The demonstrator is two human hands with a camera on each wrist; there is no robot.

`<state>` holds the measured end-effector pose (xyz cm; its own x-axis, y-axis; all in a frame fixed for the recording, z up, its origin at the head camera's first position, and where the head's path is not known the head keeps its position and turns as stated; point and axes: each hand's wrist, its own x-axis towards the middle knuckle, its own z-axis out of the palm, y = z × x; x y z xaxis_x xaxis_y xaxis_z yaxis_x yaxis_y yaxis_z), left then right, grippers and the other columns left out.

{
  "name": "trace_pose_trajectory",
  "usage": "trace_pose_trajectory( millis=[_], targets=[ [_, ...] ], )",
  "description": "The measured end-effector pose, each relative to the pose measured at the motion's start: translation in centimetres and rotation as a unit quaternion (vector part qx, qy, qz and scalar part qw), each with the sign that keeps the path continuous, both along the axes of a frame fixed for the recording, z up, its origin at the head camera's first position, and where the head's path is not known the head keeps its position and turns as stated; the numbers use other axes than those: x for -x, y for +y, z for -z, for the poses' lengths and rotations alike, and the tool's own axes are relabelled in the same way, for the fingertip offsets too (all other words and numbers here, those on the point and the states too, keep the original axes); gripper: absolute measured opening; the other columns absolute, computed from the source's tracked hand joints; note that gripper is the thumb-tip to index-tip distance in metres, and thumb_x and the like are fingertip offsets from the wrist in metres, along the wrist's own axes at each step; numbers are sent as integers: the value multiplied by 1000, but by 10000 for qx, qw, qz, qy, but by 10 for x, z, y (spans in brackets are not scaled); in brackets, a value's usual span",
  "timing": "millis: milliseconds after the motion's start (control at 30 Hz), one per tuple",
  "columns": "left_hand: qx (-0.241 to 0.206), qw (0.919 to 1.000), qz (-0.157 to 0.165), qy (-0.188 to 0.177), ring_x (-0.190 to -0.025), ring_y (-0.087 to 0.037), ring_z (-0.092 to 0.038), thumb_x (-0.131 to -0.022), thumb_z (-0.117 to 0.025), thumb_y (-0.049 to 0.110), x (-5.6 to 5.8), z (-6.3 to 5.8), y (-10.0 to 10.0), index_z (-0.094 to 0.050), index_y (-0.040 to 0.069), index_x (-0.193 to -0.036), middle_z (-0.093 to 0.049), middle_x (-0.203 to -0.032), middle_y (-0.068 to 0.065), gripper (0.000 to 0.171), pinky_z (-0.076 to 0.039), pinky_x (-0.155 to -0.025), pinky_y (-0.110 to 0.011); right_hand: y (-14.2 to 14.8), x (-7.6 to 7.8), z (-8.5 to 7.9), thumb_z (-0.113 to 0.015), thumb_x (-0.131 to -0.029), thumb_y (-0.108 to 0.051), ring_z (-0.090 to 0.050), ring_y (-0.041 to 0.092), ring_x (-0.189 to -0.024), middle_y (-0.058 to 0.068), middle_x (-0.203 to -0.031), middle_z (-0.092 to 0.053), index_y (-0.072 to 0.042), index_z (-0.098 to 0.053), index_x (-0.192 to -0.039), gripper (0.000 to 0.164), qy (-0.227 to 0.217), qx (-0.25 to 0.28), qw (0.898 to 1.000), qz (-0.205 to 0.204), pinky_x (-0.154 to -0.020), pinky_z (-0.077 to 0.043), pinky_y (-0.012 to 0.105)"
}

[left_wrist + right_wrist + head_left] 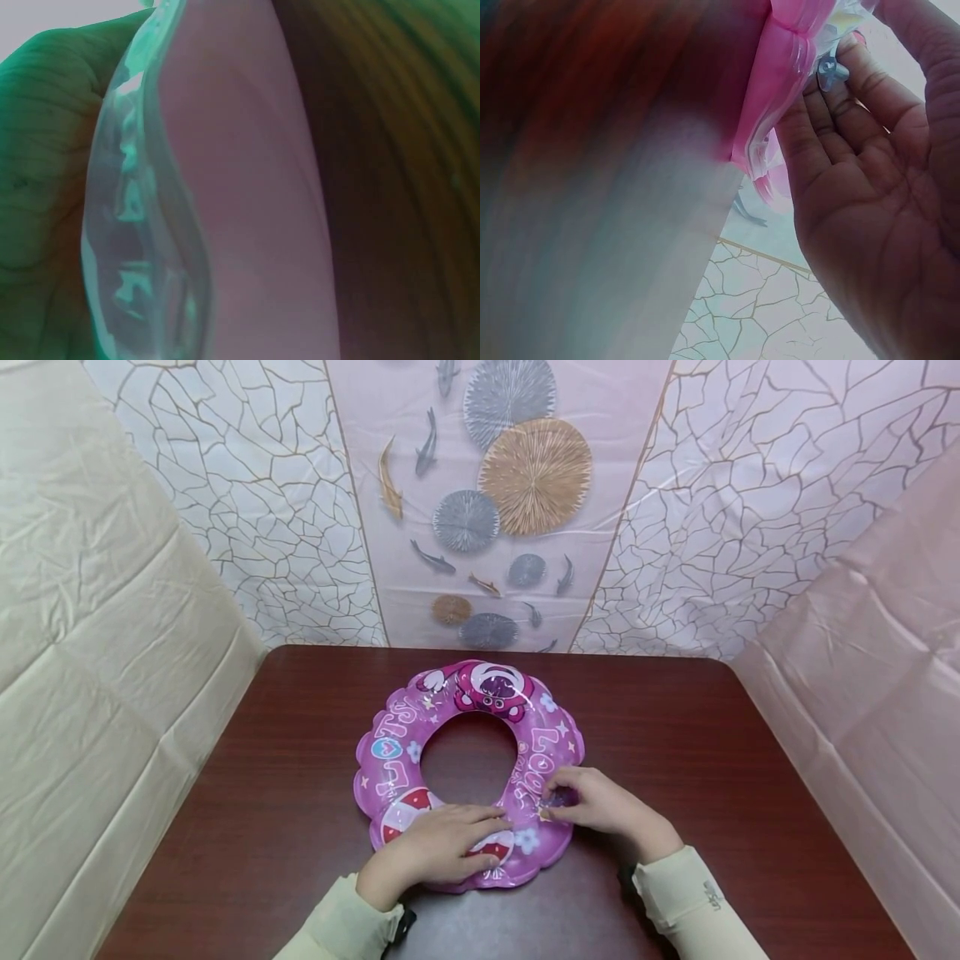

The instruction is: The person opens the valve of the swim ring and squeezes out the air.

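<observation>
A purple-pink inflatable swim ring [393,777] with printed letters, flowers and a cartoon bear lies on the dark table. Across its near side rests my left hand [450,843], palm down with the fingers stretched out. In the left wrist view the ring's pale side [255,195] and its seam pass close by the palm. My right hand [607,806] is at the ring's right side, thumb and fingers curled in. The right wrist view shows a clear air valve with its small plug [831,71] between those fingers; the hand pinches at this valve.
The reddish-brown table [300,777] extends around the ring to both sides. Behind it hangs a cloth backdrop [285,485] with fish and round prints in the middle. Pale cloth walls [97,652] close in the left and right sides.
</observation>
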<state>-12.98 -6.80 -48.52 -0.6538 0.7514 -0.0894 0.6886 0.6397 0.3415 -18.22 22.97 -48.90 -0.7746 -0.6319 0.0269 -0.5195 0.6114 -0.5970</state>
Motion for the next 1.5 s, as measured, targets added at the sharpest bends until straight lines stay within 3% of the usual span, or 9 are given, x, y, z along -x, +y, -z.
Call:
trace_pose_trajectory(
  millis=[1500],
  targets=[
    [75,9999,60,53,-142,-17,-42,-101,-53,50,0,1,0,-50,28,-149,-45,-155,5,53,-36,-115,-41,-3,0,-1,-79,-89,-32,-59,14,-80,-8,-89,-63,-18,-69,-101,21,-68,-232,9997,-42,-71,-52,27]
  ],
)
